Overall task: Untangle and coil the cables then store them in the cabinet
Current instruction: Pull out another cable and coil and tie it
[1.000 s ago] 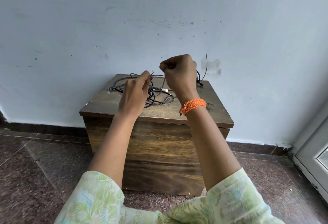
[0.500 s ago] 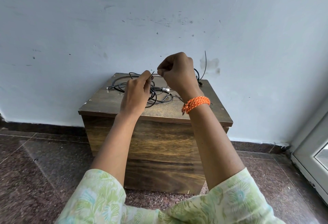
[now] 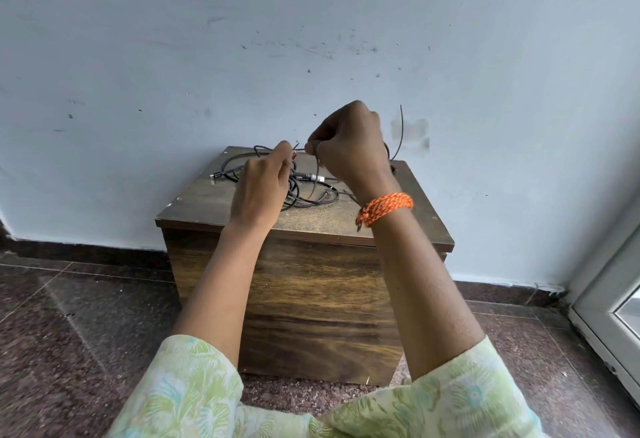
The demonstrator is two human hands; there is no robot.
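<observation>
While raised over grainy dark-wood cabinet (image 3: 304,285): left hand (image 3: 261,184) and right hand (image 3: 349,146) both pinching thin black strand above tangled braided cables (image 3: 298,191).

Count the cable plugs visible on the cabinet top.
3: one plug at the cables' left edge, a silver plug mid-tangle, a dark plug just in front of it. More may be hidden.

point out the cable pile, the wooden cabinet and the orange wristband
cable pile (image 3: 239,170): head view, on the dark strands left of the hands.
wooden cabinet (image 3: 311,299): head view, on its front panel.
orange wristband (image 3: 386,207): head view, on the braid around the right wrist.
</observation>
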